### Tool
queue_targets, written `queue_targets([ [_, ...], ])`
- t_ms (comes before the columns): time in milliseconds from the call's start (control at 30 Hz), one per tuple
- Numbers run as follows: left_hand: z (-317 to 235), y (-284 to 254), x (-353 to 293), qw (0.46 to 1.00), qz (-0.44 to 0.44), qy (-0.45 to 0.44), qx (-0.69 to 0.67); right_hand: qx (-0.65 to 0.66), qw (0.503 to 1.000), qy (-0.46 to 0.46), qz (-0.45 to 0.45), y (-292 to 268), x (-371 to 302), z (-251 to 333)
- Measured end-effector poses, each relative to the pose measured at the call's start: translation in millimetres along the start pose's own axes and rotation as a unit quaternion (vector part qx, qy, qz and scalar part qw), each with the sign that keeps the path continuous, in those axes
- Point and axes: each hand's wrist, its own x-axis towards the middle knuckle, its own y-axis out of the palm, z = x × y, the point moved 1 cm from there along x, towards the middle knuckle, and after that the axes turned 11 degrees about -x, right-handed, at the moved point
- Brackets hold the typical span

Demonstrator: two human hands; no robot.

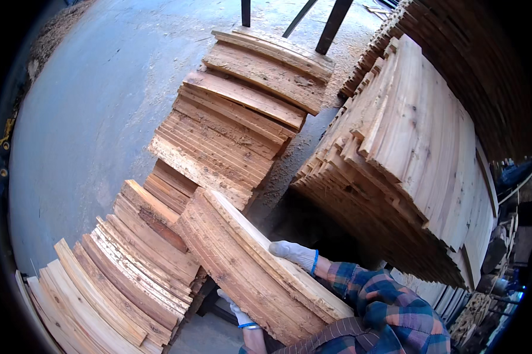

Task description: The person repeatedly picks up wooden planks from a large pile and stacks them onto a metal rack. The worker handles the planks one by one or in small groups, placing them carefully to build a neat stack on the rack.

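A thick bundle of rough wooden boards (242,265) is held slantwise in front of my body, its near end close to my plaid shirt. My right hand (294,253), in a white glove with a blue cuff, grips the pale right face of the bundle. On the opposite side my left hand (236,310), gloved the same way, holds the bundle's lower left edge; its fingers are partly hidden by the wood. To the left, a row of boards on edge (112,271) lies close to the bundle's far end. Farther off, more boards on edge (213,141) continue the row.
At the right stands a tall stack of pale planks (419,135), with a darker wood pile (467,59) behind it. Dark metal legs (334,26) rise at the far end of the row. Sawdust is scattered over the grey-blue floor (95,124).
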Motion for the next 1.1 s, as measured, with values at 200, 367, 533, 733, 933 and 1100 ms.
queue_targets([
  [200, -84.4, 158.5, -17.9, 0.973, 0.196, 0.087, 0.083, -0.091, 0.954, -0.287, -0.001, 4.3, -3.4, 67.6],
  [367, -66.4, 262.9, -78.0, 0.935, 0.330, 0.075, 0.107, -0.083, 0.883, -0.459, -0.050, -7.6, -151.4, 151.2],
  [533, -6.0, 335.6, -150.6, 0.887, 0.447, 0.007, 0.118, -0.036, 0.843, -0.512, -0.162, -34.2, -335.4, 154.6],
  [733, 162.7, 436.4, -247.2, 0.778, 0.581, -0.160, 0.177, 0.112, 0.747, -0.628, -0.185, -129.7, -526.3, 87.8],
  [933, 335.5, 523.9, -344.0, 0.807, 0.510, -0.154, 0.254, 0.134, 0.686, -0.532, -0.478, -270.0, -706.4, 2.2],
  [1100, 397.3, 567.4, -295.7, 0.755, 0.480, -0.002, 0.447, -0.031, 0.737, -0.195, -0.646, -334.8, -841.0, -40.0],
])
